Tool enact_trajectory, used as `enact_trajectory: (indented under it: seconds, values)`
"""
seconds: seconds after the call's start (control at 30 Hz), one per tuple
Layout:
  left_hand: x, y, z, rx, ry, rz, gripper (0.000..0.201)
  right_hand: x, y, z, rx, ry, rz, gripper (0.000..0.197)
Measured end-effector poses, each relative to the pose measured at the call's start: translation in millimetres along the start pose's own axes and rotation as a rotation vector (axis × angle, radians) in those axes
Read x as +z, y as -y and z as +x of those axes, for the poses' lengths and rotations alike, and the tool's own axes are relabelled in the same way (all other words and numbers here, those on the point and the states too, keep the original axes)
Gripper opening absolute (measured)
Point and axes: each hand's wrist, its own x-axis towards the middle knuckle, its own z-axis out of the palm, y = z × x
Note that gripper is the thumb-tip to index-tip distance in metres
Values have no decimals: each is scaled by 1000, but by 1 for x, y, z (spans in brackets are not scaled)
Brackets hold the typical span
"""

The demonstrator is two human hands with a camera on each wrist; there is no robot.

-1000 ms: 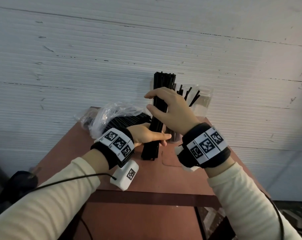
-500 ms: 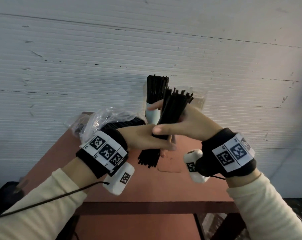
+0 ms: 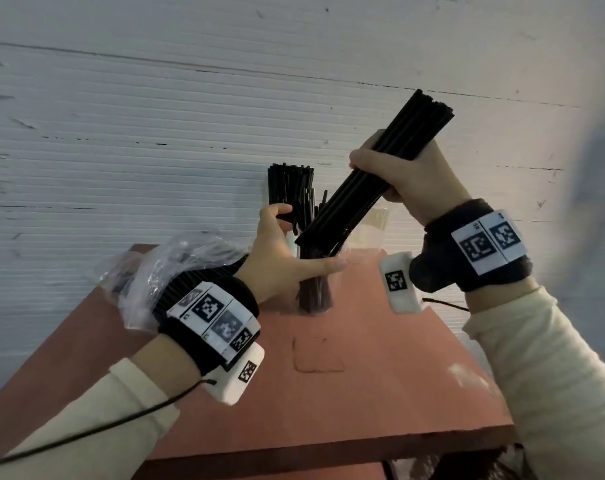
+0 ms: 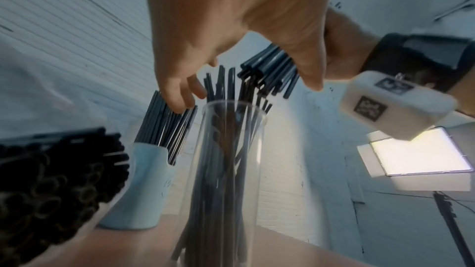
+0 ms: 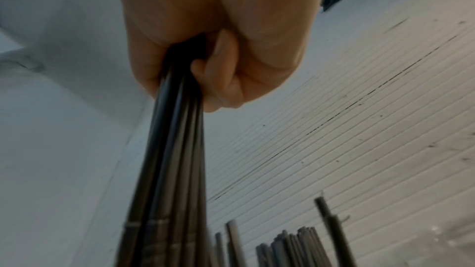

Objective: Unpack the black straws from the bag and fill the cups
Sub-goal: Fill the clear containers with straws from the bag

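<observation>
My right hand [image 3: 398, 174] grips a thick bundle of black straws [image 3: 342, 206] at its middle, tilted with the top end up and to the right. The bundle's lower end [image 4: 270, 68] hangs over the mouth of a clear cup [image 4: 231, 149] that holds several loose straws. My left hand [image 3: 280, 258] is beside that cup's top, fingers spread and thumb pointing right; its fingertips [image 4: 180, 96] touch the straws standing in a pale cup [image 4: 144, 186] further left. In the right wrist view the fist [image 5: 218, 48] is curled round the bundle [image 5: 167, 170].
A crumpled clear bag [image 3: 148, 271] with more black straws [image 4: 51, 180] lies at the table's back left. The reddish table [image 3: 363, 375] ends close to a white ribbed wall [image 3: 155, 133]. A clear plastic shape [image 3: 377, 223] shows behind the bundle.
My right hand has lifted the bundle up and to the right and tilted it. My left hand has let go of it and moved to the clear cup's top.
</observation>
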Motion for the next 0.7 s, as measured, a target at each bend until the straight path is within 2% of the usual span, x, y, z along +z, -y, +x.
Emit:
enact_trajectory:
  seconds: [0.17, 0.3, 0.37, 0.7]
  values:
    - [14, 8, 30, -50, 86, -1, 114, -9, -12, 30, 72, -50, -8, 19]
    - [18, 14, 41, -59, 101, 3, 85, -6, -25, 42, 117, -58, -46, 17]
    - [17, 18, 44, -59, 105, 6, 78, -5, -28, 47, 126, -50, -62, 17]
    - [15, 24, 52, -58, 114, 92, 83, -1, -25, 64, 99, -85, -35, 22]
